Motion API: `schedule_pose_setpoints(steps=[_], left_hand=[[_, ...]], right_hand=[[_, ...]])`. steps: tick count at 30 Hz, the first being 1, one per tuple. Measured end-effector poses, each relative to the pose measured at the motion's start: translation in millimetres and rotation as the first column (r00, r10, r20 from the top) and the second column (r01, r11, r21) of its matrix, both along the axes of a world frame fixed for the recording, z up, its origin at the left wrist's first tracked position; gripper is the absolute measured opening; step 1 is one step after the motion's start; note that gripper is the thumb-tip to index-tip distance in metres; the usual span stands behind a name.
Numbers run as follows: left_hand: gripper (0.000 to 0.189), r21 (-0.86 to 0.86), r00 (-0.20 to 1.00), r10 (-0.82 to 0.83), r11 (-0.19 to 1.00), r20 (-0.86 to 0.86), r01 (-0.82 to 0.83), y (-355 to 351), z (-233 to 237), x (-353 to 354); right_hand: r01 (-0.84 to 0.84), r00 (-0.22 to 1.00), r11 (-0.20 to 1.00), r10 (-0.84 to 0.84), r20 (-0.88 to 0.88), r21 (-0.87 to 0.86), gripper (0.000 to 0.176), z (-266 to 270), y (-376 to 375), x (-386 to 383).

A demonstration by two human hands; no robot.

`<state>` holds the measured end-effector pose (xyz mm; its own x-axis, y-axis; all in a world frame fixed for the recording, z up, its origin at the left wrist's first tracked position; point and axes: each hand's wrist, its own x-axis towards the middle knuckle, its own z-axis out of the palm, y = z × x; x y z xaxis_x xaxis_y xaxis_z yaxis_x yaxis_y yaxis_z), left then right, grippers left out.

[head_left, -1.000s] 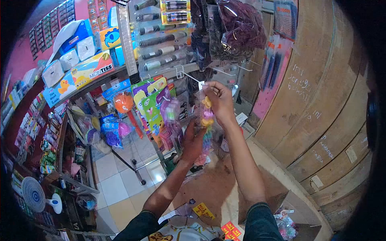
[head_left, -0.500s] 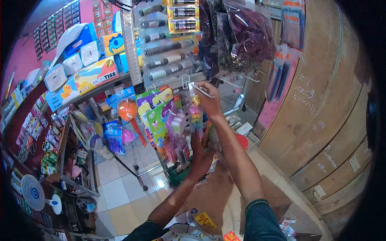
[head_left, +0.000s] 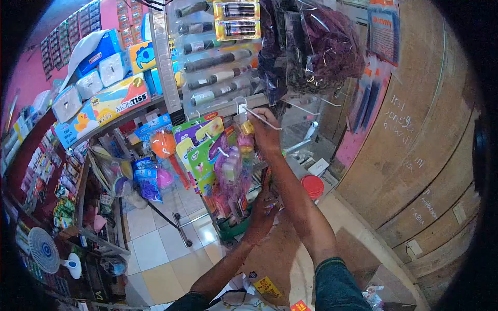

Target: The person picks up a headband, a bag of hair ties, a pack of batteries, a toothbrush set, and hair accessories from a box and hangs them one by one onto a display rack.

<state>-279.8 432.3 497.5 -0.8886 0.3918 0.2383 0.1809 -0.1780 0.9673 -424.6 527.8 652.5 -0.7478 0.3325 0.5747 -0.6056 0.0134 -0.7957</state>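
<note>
My right hand [head_left: 265, 133] is closed at a metal display hook [head_left: 262, 118], beside the top of a clear pack of small toys with a yellow piece [head_left: 247, 128]; what its fingers pinch is hidden. Lower down, my left hand [head_left: 263, 216] has its fingers curled around something small and colourful that I cannot make out. It is just right of the hanging pink and purple toy packs [head_left: 229, 168]. Green and purple carded toys [head_left: 201, 158] hang to the left of these packs.
Rolled items in clear packs [head_left: 218, 62], batteries [head_left: 237, 26] and dark bagged goods [head_left: 327, 46] hang above. More bare hooks [head_left: 328, 102] jut out at right. A red round lid [head_left: 312, 186] is beside my right forearm. Wooden boards [head_left: 415, 129] stand at right, a fan [head_left: 44, 249] at left.
The toy pack with the yellow piece has shifted slightly left, along with my right hand. My left hand has moved down and away from it, its fingers now more curled.
</note>
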Motion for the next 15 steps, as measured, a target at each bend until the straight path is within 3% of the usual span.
schedule_pose_setpoints(steps=[3, 6, 9, 11, 14, 15], left_hand=[[0.050, -0.023, 0.992, -0.078, 0.997, 0.099, 0.080, -7.7, -46.1, 11.9], [0.038, -0.017, 0.946, -0.280, 0.958, 0.166, 0.286, -27.7, -92.7, 36.2], [0.031, 0.083, 0.831, -0.456, 0.887, 0.318, 0.455, -48.7, -118.0, 80.6], [0.029, 0.104, 0.740, -0.513, 0.845, 0.435, 0.525, -52.3, -128.9, 101.8], [0.027, -0.023, 0.664, -0.489, 0.796, 0.566, 0.605, -44.8, -109.3, 123.3], [0.026, -0.014, 0.671, -0.522, 0.784, 0.526, 0.621, -40.3, -106.5, 126.6]], right_hand=[[-0.027, 0.997, 0.999, 0.029, -0.071, 0.024, 0.026, -10.1, 8.2, 17.4], [-0.166, 0.981, 0.986, 0.168, 0.096, -0.022, 0.035, -14.6, 23.1, 53.6], [-0.096, 0.981, 0.989, 0.075, 0.181, 0.113, 0.036, -21.8, 45.1, 97.7], [-0.136, 0.958, 0.970, 0.078, 0.274, 0.200, 0.034, -23.3, 61.2, 124.7], [-0.192, 0.929, 0.905, 0.043, 0.368, 0.379, 0.032, -21.7, 83.4, 172.5], [-0.194, 0.922, 0.885, 0.018, 0.387, 0.422, 0.032, -18.6, 88.5, 192.7]])
